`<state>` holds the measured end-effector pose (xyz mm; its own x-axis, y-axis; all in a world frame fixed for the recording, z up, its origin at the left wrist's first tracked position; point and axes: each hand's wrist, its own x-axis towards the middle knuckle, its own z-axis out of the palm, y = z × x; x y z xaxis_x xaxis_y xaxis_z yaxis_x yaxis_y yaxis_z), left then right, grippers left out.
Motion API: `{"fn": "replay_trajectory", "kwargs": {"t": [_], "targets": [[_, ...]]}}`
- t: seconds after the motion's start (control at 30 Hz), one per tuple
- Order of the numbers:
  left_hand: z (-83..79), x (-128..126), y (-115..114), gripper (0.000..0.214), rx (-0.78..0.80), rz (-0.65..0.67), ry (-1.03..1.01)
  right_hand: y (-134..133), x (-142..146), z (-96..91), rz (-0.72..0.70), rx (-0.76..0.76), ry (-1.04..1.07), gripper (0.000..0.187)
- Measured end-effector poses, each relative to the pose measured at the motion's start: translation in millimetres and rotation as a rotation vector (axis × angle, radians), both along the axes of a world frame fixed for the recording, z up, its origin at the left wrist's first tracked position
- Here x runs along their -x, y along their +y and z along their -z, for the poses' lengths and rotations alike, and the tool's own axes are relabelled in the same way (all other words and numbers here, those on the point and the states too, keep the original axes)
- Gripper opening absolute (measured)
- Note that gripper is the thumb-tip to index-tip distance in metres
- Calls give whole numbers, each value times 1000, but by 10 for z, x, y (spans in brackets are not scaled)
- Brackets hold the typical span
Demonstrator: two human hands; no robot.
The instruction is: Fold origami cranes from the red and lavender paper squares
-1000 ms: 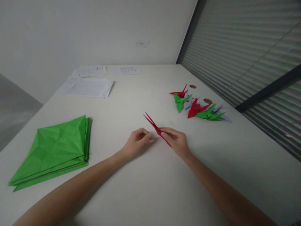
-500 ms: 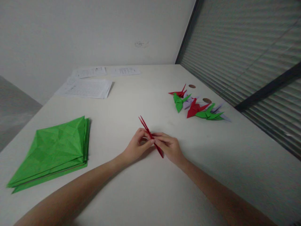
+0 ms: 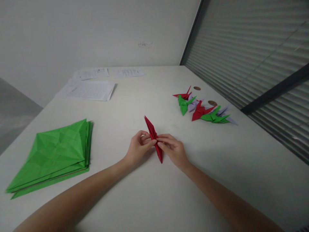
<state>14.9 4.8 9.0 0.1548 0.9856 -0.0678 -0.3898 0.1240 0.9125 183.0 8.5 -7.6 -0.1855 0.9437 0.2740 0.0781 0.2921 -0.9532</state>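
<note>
A narrow folded red paper piece (image 3: 151, 130), long and pointed at both ends, lies at the middle of the white table (image 3: 154, 199). My left hand (image 3: 138, 149) pinches its middle from the left, fingers curled. My right hand (image 3: 174, 150) pinches the same spot from the right. The far tip points away from me and the near tip rests on the table between my hands.
A stack of creased green paper sheets (image 3: 53, 154) lies at the left. Several finished red, green and pale purple folded cranes (image 3: 202, 111) sit at the right near two brown discs (image 3: 212, 103). Printed white papers (image 3: 89, 88) lie at the far left. A blind-covered window runs along the right.
My left hand has closed in and taken hold of the red piece with my right. The piece has turned from a slanted line to nearly straight away from me, showing a wider face.
</note>
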Motion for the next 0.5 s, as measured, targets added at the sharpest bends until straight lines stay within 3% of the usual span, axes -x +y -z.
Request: {"fn": "replay_trajectory", "kwargs": {"t": [0.2, 0.5], "targets": [[-15, 0, 8, 35, 21, 14, -46, 20, -8, -1, 16, 3, 29, 14], [-99, 5, -35, 22, -124, -21, 80, -14, 24, -73, 62, -101, 16, 7]]}}
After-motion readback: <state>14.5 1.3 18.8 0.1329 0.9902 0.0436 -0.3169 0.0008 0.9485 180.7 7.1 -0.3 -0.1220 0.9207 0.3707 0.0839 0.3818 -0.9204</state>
